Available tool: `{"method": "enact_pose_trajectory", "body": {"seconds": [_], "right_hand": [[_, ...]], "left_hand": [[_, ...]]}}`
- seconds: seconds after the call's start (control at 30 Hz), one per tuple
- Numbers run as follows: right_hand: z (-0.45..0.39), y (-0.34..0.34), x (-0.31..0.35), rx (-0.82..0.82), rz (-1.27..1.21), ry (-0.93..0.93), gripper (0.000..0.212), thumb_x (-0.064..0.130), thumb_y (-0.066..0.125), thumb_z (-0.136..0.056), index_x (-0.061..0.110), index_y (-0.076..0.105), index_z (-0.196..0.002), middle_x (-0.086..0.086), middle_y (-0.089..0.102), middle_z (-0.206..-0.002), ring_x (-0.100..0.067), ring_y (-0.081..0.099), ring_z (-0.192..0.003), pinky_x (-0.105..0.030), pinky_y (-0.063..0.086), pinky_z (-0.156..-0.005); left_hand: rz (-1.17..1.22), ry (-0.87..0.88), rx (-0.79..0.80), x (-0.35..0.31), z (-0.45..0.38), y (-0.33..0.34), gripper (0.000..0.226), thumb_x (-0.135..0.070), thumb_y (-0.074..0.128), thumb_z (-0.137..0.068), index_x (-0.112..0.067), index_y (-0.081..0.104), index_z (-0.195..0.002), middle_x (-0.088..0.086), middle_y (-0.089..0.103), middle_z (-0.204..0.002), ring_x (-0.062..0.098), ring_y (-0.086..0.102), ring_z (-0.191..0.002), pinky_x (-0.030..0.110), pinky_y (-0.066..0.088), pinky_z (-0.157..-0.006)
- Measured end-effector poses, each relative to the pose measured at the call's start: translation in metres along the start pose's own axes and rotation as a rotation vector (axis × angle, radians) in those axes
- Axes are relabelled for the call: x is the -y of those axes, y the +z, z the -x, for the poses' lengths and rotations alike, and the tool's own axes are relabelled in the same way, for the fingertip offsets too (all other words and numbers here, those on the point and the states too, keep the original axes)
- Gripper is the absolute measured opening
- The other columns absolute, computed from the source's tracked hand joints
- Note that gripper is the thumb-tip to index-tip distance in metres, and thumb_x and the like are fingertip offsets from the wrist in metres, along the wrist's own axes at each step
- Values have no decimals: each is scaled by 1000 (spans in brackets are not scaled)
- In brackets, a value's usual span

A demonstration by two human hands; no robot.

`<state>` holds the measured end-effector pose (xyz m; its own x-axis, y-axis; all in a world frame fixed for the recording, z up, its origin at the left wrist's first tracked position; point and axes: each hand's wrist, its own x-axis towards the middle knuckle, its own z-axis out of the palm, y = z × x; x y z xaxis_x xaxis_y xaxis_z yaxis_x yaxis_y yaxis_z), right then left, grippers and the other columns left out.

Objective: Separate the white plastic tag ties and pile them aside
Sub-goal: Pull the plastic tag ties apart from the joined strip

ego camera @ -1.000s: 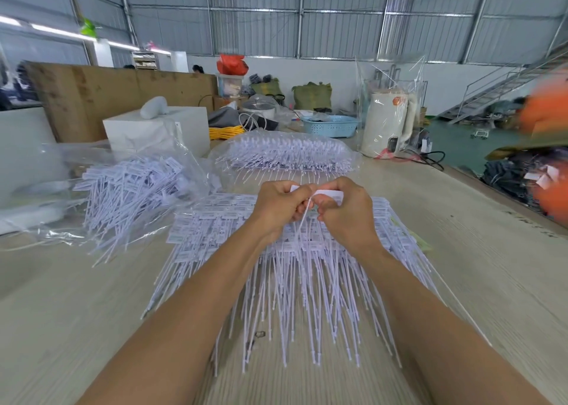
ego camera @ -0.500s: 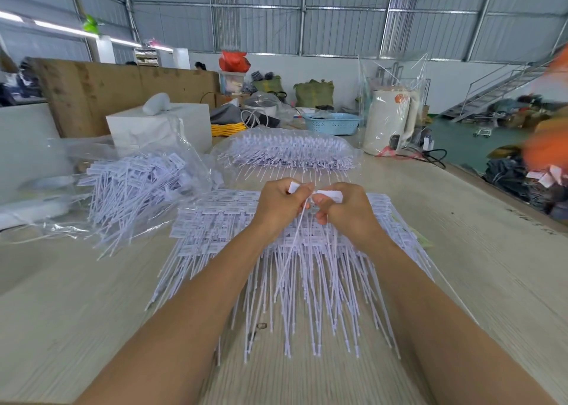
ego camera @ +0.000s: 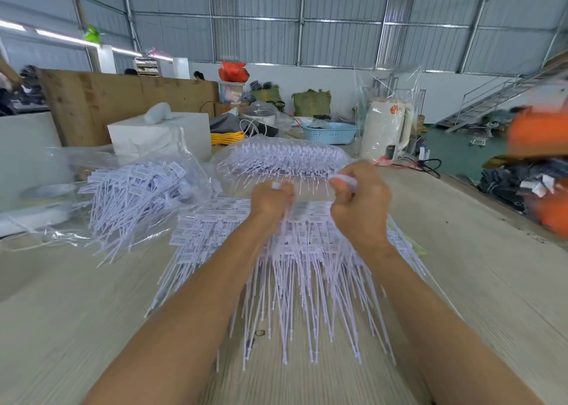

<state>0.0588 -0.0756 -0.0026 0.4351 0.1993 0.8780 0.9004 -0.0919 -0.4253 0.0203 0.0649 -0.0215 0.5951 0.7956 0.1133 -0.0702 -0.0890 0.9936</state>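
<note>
A broad heap of white plastic tag ties (ego camera: 295,269) lies on the wooden table in front of me, flat label heads far, thin tails pointing at me. Above its far edge my left hand (ego camera: 270,202) pinches the white head of one tie, whose tail hangs down blurred. My right hand (ego camera: 361,208), a hand's width to the right, pinches the head of another tie (ego camera: 345,180). The two hands are apart and raised off the heap.
An open clear bag of more ties (ego camera: 135,192) lies at the left, a sealed bag of ties (ego camera: 282,159) behind the heap. A white box (ego camera: 159,137), a blue basket (ego camera: 329,132) and a white wrapped appliance (ego camera: 385,131) stand further back. The table edge runs along the right.
My hands were together on one joined pair of tie heads. They have pulled apart sideways and risen a little, each now with its own tie.
</note>
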Motion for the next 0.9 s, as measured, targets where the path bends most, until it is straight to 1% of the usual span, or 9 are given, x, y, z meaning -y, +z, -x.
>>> {"method": "enact_pose_trajectory", "body": {"seconds": [0.07,0.13,0.23,0.37,0.47,0.53,0.63,0.77,0.9], "right_hand": [[-16,-11,10,-58,-83,-14,9,4,62,-81,5,56,-74,2,53,-66,-5,46,-59,-6,34,-55],[-44,-16,13,123,-342,225,17,9,63,-84,11,55,-69,5,54,-53,-2,48,-46,-13,40,-49],[-69,-7,1,439,-511,640,20,5,61,-87,2,56,-68,-9,54,-52,-19,46,-47,-33,36,-56],[-49,26,-14,521,-516,812,17,6,60,-89,-11,58,-85,-20,61,-77,-31,58,-67,-37,49,-67],[-31,47,-21,518,-487,853,31,11,63,-88,-16,57,-103,-14,61,-86,-24,58,-76,-32,44,-69],[-25,53,-23,504,-581,870,10,8,61,-89,-1,64,-88,-11,63,-79,-19,61,-68,-29,48,-62],[-21,56,-20,475,-670,844,19,0,57,-89,5,60,-70,-14,56,-66,-26,52,-63,-37,46,-63],[-26,57,-16,425,-650,796,6,-2,57,-88,-3,56,-82,-18,55,-69,-27,50,-65,-38,40,-66],[-45,54,-17,416,-650,862,10,-2,61,-86,1,53,-81,-17,56,-75,-26,54,-66,-38,43,-67]], "left_hand": [[-19,-49,13,4,-8,-11,25,-10,60,-88,-9,58,-63,3,54,-51,12,43,-39,20,36,-39],[-46,0,79,-1,-12,-12,27,-16,63,-89,-10,62,-63,-4,55,-44,6,43,-35,17,35,-38],[-6,91,182,-11,-13,-5,20,-23,61,-91,-11,65,-76,-9,58,-45,3,42,-38,15,36,-40],[51,116,182,-7,-14,2,29,-28,59,-92,-12,61,-67,-9,54,-42,5,40,-38,15,36,-39],[84,101,143,1,-15,5,36,-37,57,-92,-14,57,-64,-7,48,-42,7,41,-39,17,35,-40],[104,78,149,4,-17,3,36,-42,54,-92,-18,64,-67,-7,52,-43,7,45,-40,17,37,-41],[69,95,161,5,-18,4,38,-44,50,-94,-20,68,-71,-6,55,-44,6,48,-41,15,39,-43],[147,155,156,2,-16,4,33,-36,50,-96,-12,66,-79,0,56,-53,10,49,-48,20,46,-54],[73,154,146,-7,-5,2,31,-39,55,-92,-9,59,-99,2,66,-78,12,61,-63,27,55,-66]]}}
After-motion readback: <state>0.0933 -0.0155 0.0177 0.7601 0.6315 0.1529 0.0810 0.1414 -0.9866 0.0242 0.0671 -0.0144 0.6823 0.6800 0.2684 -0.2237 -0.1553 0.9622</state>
